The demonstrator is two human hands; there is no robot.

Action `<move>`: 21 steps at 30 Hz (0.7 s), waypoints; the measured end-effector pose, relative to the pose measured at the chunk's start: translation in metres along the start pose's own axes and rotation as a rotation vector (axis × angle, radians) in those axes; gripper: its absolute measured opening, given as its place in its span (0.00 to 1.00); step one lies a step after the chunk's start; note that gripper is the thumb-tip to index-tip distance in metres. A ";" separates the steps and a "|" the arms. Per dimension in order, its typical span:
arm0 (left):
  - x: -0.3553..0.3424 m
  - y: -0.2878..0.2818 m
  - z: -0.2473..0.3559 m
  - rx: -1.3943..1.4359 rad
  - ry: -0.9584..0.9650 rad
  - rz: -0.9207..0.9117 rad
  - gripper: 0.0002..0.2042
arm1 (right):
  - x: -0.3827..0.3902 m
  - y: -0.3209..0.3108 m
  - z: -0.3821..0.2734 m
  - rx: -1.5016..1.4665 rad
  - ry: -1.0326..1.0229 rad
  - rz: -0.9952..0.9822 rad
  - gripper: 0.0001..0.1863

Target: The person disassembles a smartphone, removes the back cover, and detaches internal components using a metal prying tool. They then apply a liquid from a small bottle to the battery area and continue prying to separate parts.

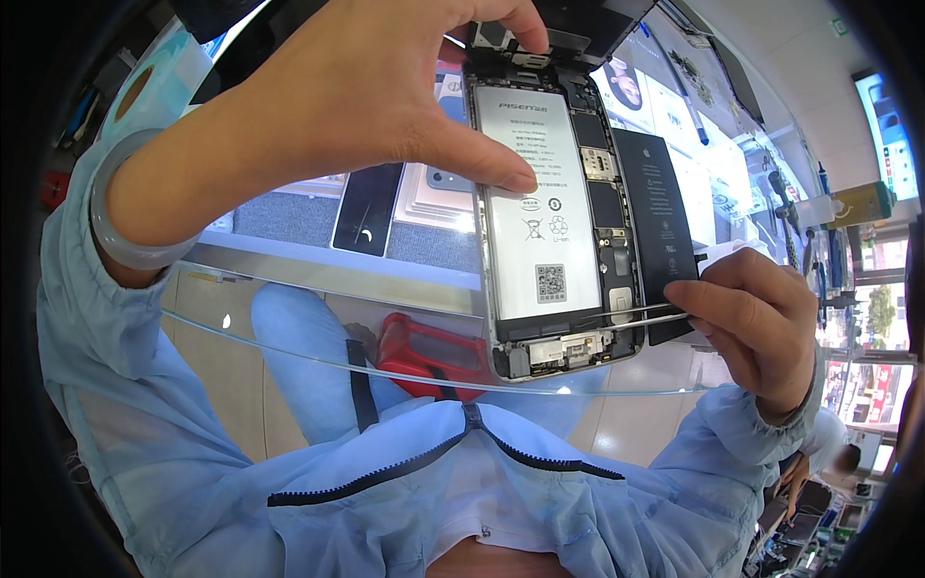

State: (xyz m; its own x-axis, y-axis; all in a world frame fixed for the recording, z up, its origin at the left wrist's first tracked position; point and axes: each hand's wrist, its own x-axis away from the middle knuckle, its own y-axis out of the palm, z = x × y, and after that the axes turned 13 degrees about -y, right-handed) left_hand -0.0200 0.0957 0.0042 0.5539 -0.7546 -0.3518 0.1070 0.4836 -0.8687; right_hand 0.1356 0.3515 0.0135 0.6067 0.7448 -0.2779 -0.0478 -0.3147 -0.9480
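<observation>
An opened smartphone [621, 222] lies on a glass counter in front of me, its insides facing up. A white battery [540, 241] fills most of its body. My left hand [414, 106] reaches over from the left with fingers spread. Its thumb touches the battery, and a fingertip bends down by the phone's top end, where the dark screen part [602, 29] is folded back. In my right hand [752, 318] are metal tweezers [644, 321], pinched, their tips at the battery's lower edge. Beside the phone on the right lies a black battery [659, 226], partly hidden by my right fingers.
Under the glass are a dark phone [366, 210] and several boxes. A tape roll [135, 91] stands far left. A bottle [853, 205] and hand tools lie at the right. Below the counter's curved glass edge sits a red object [429, 347]. Another person [829, 453] is at lower right.
</observation>
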 end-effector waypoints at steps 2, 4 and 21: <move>0.001 0.001 0.000 -0.002 -0.003 0.001 0.31 | 0.000 -0.001 0.000 -0.010 0.010 0.000 0.12; 0.000 0.005 -0.005 0.023 0.015 0.015 0.31 | 0.000 -0.002 0.000 0.020 -0.017 0.003 0.11; 0.001 0.001 0.000 0.004 -0.007 0.018 0.31 | 0.000 0.007 -0.006 -0.018 -0.019 0.119 0.10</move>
State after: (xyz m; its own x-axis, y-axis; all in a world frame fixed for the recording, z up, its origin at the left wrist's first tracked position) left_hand -0.0192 0.0953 0.0025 0.5617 -0.7424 -0.3652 0.1002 0.4992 -0.8607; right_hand 0.1400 0.3464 0.0081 0.5824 0.7126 -0.3913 -0.1045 -0.4117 -0.9053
